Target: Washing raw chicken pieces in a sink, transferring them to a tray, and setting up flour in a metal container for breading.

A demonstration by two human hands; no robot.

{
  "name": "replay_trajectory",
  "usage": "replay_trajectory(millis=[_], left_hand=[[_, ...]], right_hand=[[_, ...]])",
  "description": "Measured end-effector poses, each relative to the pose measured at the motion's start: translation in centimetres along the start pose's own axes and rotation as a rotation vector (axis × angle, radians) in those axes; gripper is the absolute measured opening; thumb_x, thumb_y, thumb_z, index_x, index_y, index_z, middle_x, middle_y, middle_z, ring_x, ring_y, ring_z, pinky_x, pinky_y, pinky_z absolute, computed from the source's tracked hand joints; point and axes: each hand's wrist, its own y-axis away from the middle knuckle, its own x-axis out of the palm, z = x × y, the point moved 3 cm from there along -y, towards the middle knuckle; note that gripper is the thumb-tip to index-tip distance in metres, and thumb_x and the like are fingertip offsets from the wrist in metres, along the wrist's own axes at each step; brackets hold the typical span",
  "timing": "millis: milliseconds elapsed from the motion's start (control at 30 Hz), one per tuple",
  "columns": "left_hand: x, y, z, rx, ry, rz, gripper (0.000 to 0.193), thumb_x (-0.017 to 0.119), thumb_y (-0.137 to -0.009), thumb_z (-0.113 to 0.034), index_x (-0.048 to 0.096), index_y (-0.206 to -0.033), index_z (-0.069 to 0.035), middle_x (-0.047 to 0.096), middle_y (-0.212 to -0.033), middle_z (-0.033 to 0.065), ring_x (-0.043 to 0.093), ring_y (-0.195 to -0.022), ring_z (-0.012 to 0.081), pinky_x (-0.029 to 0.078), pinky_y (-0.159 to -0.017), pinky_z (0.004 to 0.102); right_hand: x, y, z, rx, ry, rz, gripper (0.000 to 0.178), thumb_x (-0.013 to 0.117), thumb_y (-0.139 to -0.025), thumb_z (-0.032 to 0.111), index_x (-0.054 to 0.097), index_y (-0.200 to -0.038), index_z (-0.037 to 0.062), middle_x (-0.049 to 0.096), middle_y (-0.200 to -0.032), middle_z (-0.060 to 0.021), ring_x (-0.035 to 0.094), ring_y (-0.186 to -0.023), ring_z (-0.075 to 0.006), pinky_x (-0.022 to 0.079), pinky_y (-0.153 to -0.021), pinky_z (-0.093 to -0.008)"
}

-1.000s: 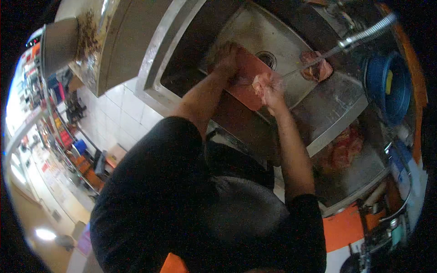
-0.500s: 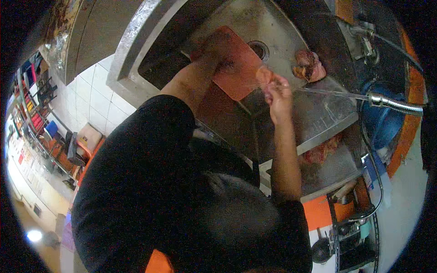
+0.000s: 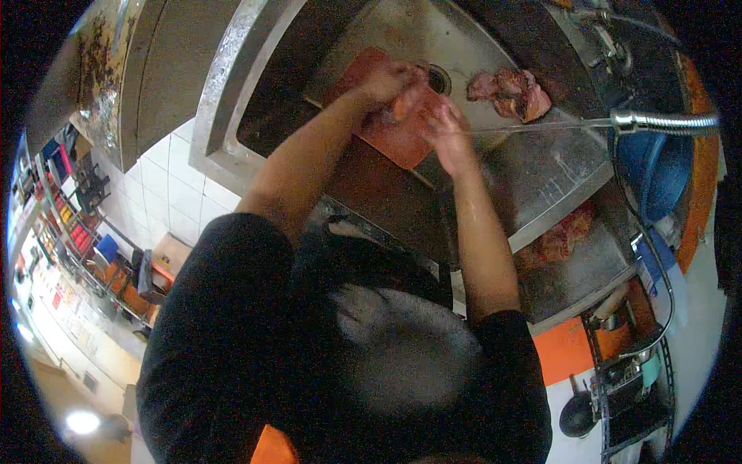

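A reddish cutting board (image 3: 348,73) lies at a slant in the metal sink (image 3: 479,35). Over its far part my left hand (image 3: 386,83) is closed around a pinkish piece of meat (image 3: 405,104), its outline blurred. Close by on the right, my right hand (image 3: 450,139) has its fingers apart and holds nothing I can see. A thin water stream (image 3: 533,126) reaches it from the metal hose nozzle (image 3: 630,120). Beyond that hand, a clump of raw meat (image 3: 510,94) rests on the sink floor, right of the drain (image 3: 438,77).
More raw meat (image 3: 568,232) lies in a neighbouring basin, past a metal divider (image 3: 553,213). A blue tub (image 3: 665,178) stands at the right, behind the hanging black hose (image 3: 638,209). The raised sink rim (image 3: 220,93) runs along the left.
The right hand has let go of its meat piece and opened. The clump by the drain now spreads farther left. My left hand has shifted right over the board, with meat at its fingers.
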Motion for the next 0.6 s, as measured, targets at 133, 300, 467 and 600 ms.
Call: replay_trajectory(millis=[133,300,467,600], left_hand=[[2.9,0.1,-5.1,-0.513,0.271,0.231,0.033,0.038,-0.096,-0.029,0.056,-0.116,-0.01,0.057,-0.114,0.0094,0.055,-0.102,0.0215,0.044,-0.088,0.0349],[2.4,1.0,-5.6,-0.591,0.779,-0.079,0.028,0.049,-0.091,-0.023,0.058,-0.106,-0.001,0.062,-0.096,0.0058,0.057,-0.086,0.0144,0.046,-0.076,0.0295],[4.4,1.4,-8.8,-0.682,0.945,0.208,0.03,0.048,-0.09,-0.028,0.058,-0.105,-0.003,0.06,-0.094,0.0048,0.055,-0.085,0.0135,0.046,-0.07,0.0298],[6.2,0.6,-10.3,-0.587,0.628,0.055,0.029,0.043,-0.092,-0.029,0.062,-0.094,-0.007,0.059,-0.081,0.0057,0.052,-0.067,0.0151,0.042,-0.057,0.031]], right_hand=[[2.0,-0.3,-1.3,0.065,0.028,0.126,0.027,0.054,-0.09,0.021,0.052,-0.112,0.006,0.057,-0.097,-0.0019,0.055,-0.081,-0.0113,0.045,-0.068,-0.0249],[1.6,1.3,1.3,-0.061,0.075,0.174,0.026,0.049,-0.091,0.013,0.049,-0.116,0.0053,0.058,-0.099,-0.0023,0.057,-0.072,-0.0117,0.046,-0.057,-0.0251],[1.7,2.7,2.1,-0.061,-0.055,0.106,0.029,0.044,-0.093,0.015,0.046,-0.12,0.0059,0.058,-0.107,-0.0055,0.058,-0.075,-0.0121,0.048,-0.059,-0.0261],[1.4,3.7,1.6,0.207,-0.05,-0.075,0.028,0.038,-0.093,0.024,0.05,-0.113,0.0092,0.058,-0.107,-0.0059,0.058,-0.082,-0.0142,0.049,-0.069,-0.0294]])
